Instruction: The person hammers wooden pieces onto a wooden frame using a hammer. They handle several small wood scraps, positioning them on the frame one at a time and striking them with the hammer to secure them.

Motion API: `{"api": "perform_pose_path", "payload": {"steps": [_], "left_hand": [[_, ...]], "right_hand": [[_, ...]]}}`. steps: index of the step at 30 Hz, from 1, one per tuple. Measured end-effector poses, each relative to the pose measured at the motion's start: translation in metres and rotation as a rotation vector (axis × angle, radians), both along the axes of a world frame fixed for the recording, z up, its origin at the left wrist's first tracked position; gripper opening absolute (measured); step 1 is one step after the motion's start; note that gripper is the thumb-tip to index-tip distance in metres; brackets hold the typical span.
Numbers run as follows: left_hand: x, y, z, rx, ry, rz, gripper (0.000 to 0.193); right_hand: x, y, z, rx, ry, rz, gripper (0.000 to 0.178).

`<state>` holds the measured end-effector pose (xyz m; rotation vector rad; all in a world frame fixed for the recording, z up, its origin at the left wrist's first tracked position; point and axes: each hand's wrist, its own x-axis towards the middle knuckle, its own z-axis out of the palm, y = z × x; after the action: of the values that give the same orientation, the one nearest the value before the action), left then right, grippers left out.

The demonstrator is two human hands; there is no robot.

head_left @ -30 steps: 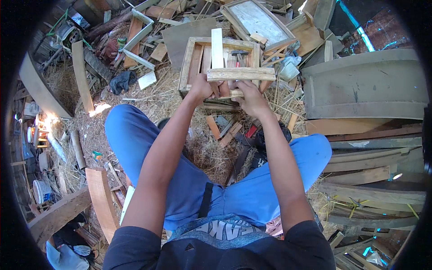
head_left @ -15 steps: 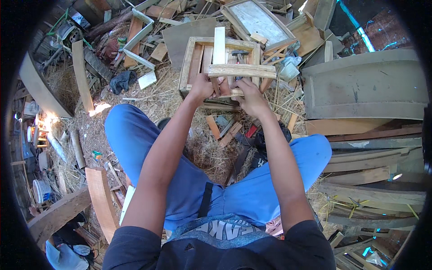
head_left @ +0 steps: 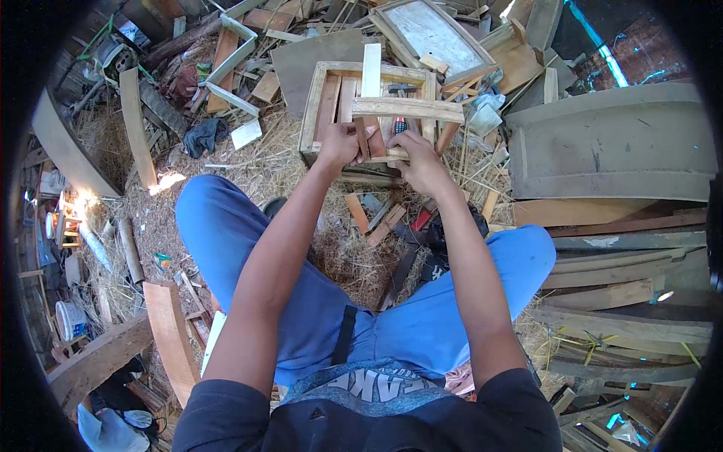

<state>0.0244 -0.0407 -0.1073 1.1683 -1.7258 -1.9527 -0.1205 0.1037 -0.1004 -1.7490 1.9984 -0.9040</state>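
Note:
A slatted wooden crate [head_left: 307, 120] stands in front of me, with a small wooden frame held over its near side. The frame's rough top bar [head_left: 410, 110] lies crosswise, and a pale strip [head_left: 371, 71] extends away behind it. My left hand [head_left: 343, 143] is closed on the frame's left upright [head_left: 363, 138]. My right hand [head_left: 419, 160] is closed around the right end of a lower wooden piece [head_left: 396, 154]; its fingertips are partly hidden. On the crate's slats, between the hands and the far rim, lies a hammer [head_left: 401, 88] with a patterned grip.
Wood offcuts [head_left: 385, 224] and a red-handled tool [head_left: 422, 219] lie on the straw between my knees. Large curved boards [head_left: 602, 143] and stacked planks [head_left: 625, 264] are at the right. A framed panel [head_left: 433, 38] and scrap wood lie beyond the crate.
The wooden frame has shifted slightly right and toward the far side's pale strip angle. More of the hammer's grip shows. Both hands keep their hold, nearly in place.

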Motion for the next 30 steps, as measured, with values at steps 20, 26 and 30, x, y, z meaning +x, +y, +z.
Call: {"api": "perform_pose_path", "payload": {"steps": [20,26,30], "left_hand": [[0.005,-0.021,-0.020,0.287,0.221,0.051,0.025],[0.009,-0.021,-0.019,0.402,0.427,0.120,0.029],[0.012,-0.023,-0.016,0.425,0.524,0.046,0.033]], "right_hand": [[-0.001,0.000,-0.001,0.013,0.008,-0.023,0.040],[-0.003,0.003,0.003,-0.015,-0.054,-0.001,0.038],[-0.004,0.003,0.004,-0.071,-0.108,0.037,0.034]]}}
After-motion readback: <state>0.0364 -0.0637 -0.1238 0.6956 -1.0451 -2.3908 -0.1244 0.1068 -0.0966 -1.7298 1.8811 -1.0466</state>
